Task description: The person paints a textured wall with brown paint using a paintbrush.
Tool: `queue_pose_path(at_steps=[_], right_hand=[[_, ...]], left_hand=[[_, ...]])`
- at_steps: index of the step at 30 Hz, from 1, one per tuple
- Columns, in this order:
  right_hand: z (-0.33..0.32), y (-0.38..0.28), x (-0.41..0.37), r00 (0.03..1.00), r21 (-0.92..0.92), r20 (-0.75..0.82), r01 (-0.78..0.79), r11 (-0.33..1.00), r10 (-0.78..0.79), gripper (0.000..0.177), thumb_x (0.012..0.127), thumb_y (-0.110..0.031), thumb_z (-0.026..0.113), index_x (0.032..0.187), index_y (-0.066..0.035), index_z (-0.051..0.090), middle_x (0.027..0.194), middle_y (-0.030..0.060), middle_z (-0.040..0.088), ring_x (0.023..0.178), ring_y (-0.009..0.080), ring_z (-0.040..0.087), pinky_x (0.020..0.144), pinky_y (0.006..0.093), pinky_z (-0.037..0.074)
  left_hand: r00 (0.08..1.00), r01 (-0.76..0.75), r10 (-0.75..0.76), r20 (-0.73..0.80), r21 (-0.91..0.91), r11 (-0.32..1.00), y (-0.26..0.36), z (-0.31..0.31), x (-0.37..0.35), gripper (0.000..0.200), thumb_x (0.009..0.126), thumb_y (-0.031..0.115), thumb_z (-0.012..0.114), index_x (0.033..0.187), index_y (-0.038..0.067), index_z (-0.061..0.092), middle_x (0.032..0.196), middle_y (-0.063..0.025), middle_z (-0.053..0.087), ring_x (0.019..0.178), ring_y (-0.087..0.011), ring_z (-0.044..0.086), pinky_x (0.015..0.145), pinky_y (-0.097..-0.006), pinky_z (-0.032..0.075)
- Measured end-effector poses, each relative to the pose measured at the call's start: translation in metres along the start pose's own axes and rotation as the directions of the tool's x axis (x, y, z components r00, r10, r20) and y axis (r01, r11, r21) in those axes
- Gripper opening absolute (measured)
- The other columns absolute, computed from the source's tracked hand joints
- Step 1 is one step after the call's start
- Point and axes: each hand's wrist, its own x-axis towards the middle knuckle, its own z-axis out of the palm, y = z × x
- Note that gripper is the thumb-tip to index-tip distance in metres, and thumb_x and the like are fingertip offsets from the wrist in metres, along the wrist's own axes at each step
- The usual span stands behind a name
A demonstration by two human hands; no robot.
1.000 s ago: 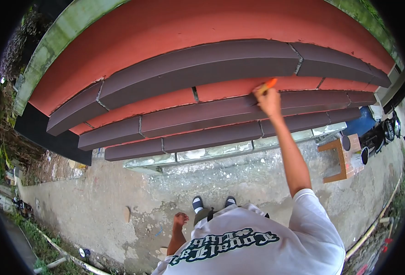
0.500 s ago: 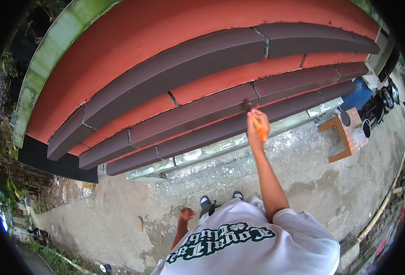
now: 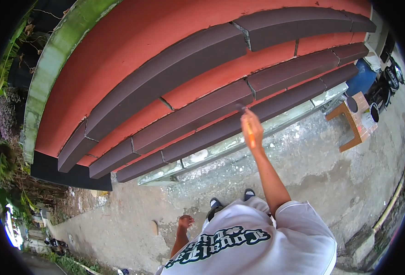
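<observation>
My right hand (image 3: pixel 251 126) is closed round the orange handle of a paintbrush (image 3: pixel 249 133). The dark bristles are at the lower part of the middle dark brown ledge (image 3: pixel 198 112), left of a vertical joint. Brown ledges run in rows across a red wall (image 3: pixel 101 59), and a pale green strip (image 3: pixel 198 156) lies below the lowest one. My left hand (image 3: pixel 186 222) hangs low beside the white shirt, away from the wall; its fingers are curled and I cannot make out anything in them.
At the right, a brown wooden stool (image 3: pixel 347 117) stands near a dark-topped container (image 3: pixel 373 112), a blue drum (image 3: pixel 360 78) and a parked motorcycle (image 3: pixel 388 85). Plants (image 3: pixel 5 110) grow at the left. Concrete ground (image 3: pixel 303 160) runs under my feet.
My right hand with the brush has moved slightly left and down along the middle ledge. The view has shifted a little. My left hand still hangs low.
</observation>
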Motion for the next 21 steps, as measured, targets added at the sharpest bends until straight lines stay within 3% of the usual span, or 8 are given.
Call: queue_pose_path(at_steps=[4, 6, 7, 8, 11, 13, 16, 21], right_hand=[[-0.015, 0.012, 0.011, 0.988, -0.183, -0.156, -0.044, 0.982, 0.015, 0.015, 0.091, -0.002, 0.07, 0.105, 0.001, 0.067, 0.121, 0.0211, 0.067, 0.104, 0.0361, 0.068, 0.086, 0.0437, 0.056], [0.005, -0.001, 0.003, 0.994, -0.158, -0.105, 0.023, 0.987, -0.04, 0.016, 0.09, -0.002, 0.071, 0.106, 0.0, 0.068, 0.122, 0.0209, 0.066, 0.106, 0.0346, 0.068, 0.086, 0.0429, 0.056], [0.018, -0.018, -0.003, 0.995, -0.08, -0.093, -0.04, 0.996, 0.032, 0.017, 0.088, -0.002, 0.073, 0.105, -0.001, 0.07, 0.122, 0.0202, 0.067, 0.105, 0.0336, 0.068, 0.087, 0.0419, 0.057], [0.029, -0.027, -0.01, 0.997, -0.072, -0.065, 0.029, 0.997, -0.033, 0.018, 0.086, -0.002, 0.075, 0.103, -0.002, 0.071, 0.121, 0.0197, 0.068, 0.103, 0.0332, 0.069, 0.087, 0.0411, 0.057], [0.035, -0.063, -0.022, 0.984, 0.176, 0.16, 0.046, 0.983, -0.074, 0.019, 0.083, 0.002, 0.075, 0.102, 0.0, 0.071, 0.12, 0.018, 0.07, 0.108, 0.0314, 0.07, 0.091, 0.0396, 0.058], [0.036, -0.061, -0.023, 0.966, 0.232, 0.233, 0.059, 0.971, -0.114, 0.02, 0.082, 0.003, 0.075, 0.102, 0.001, 0.07, 0.117, 0.0178, 0.07, 0.107, 0.0313, 0.071, 0.09, 0.0386, 0.059], [0.023, -0.015, -0.004, 0.967, -0.001, 0.09, 0.238, 0.971, -0.237, 0.016, 0.084, -0.002, 0.075, 0.099, -0.002, 0.072, 0.117, 0.0175, 0.07, 0.1, 0.0302, 0.072, 0.084, 0.0367, 0.061], [-0.032, 0.005, 0.031, 0.992, -0.127, -0.128, -0.027, 0.992, 0.011, 0.012, 0.089, -0.001, 0.069, 0.1, -0.001, 0.072, 0.117, 0.0218, 0.07, 0.102, 0.0342, 0.072, 0.086, 0.04, 0.059]], left_hand=[[0.998, 0.055, -0.057, 0.033, 0.055, 0.997, -0.013, -0.003, 0.002, 0.025, 0.093, 0.027, 0.052, 0.104, 0.007, 0.063, 0.094, -0.0116, 0.072, 0.084, -0.0263, 0.071, 0.069, -0.0422, 0.051], [0.997, 0.018, -0.025, 0.07, 0.094, 0.995, -0.014, -0.004, 0.002, 0.025, 0.093, 0.027, 0.052, 0.105, 0.007, 0.063, 0.097, -0.0117, 0.072, 0.086, -0.0262, 0.071, 0.071, -0.0428, 0.052], [0.996, -0.003, -0.007, 0.091, 0.115, 0.993, -0.016, -0.009, 0.003, 0.025, 0.094, 0.027, 0.052, 0.105, 0.007, 0.062, 0.098, -0.0118, 0.072, 0.087, -0.0262, 0.071, 0.072, -0.0431, 0.052], [0.981, -0.098, 0.055, 0.185, 0.232, 0.968, -0.026, -0.019, 0.021, 0.026, 0.094, 0.027, 0.051, 0.107, 0.008, 0.062, 0.1, -0.0114, 0.072, 0.089, -0.0261, 0.071, 0.077, -0.0442, 0.052], [0.992, 0.054, -0.067, 0.111, 0.109, 0.993, 0.002, -0.017, 0.015, 0.025, 0.094, 0.027, 0.05, 0.106, 0.008, 0.062, 0.099, -0.011, 0.073, 0.089, -0.0265, 0.071, 0.079, -0.044, 0.051], [0.997, 0.028, -0.038, 0.062, 0.145, 0.989, 0.022, -0.012, 0.01, 0.024, 0.094, 0.027, 0.05, 0.104, 0.009, 0.062, 0.098, -0.0101, 0.072, 0.088, -0.0251, 0.07, 0.078, -0.0422, 0.051], [0.997, -0.067, 0.06, 0.053, 0.134, 0.989, 0.045, -0.006, 0.007, 0.022, 0.095, 0.028, 0.05, 0.1, 0.01, 0.062, 0.095, -0.0087, 0.072, 0.085, -0.0226, 0.07, 0.076, -0.0396, 0.05], [0.989, -0.135, 0.126, 0.083, 0.113, 0.984, 0.043, 0.001, 0.008, 0.023, 0.096, 0.031, 0.05, 0.097, 0.011, 0.062, 0.09, -0.0079, 0.071, 0.081, -0.0207, 0.069, 0.072, -0.0383, 0.05]])
